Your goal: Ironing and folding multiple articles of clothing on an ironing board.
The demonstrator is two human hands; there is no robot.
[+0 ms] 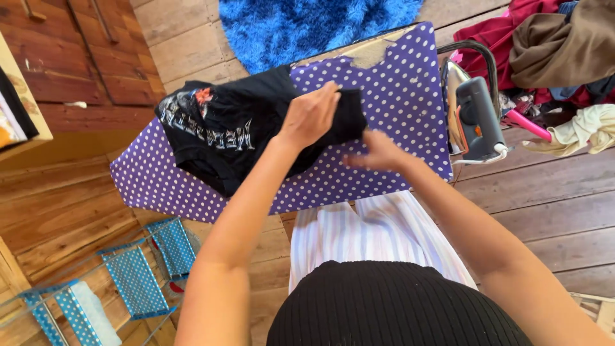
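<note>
A black printed T-shirt (pixel 218 128) lies crumpled on an ironing board with a purple cover with white dots (pixel 397 96). My left hand (pixel 312 114) grips the shirt's right part and lifts a fold of the black cloth. Just to the right and nearer to me, my right hand (pixel 378 152) hovers blurred over the board, fingers together, close to the shirt's lower edge; whether it touches the cloth is unclear. An upright iron (pixel 474 115) stands at the board's right end.
A pile of clothes (pixel 551 45) lies at the upper right, a blue shaggy rug (pixel 314 25) beyond the board. Blue dotted wire shelves (pixel 134 275) stand at the lower left on the wooden floor. A wooden wall (pixel 77 57) is to the left.
</note>
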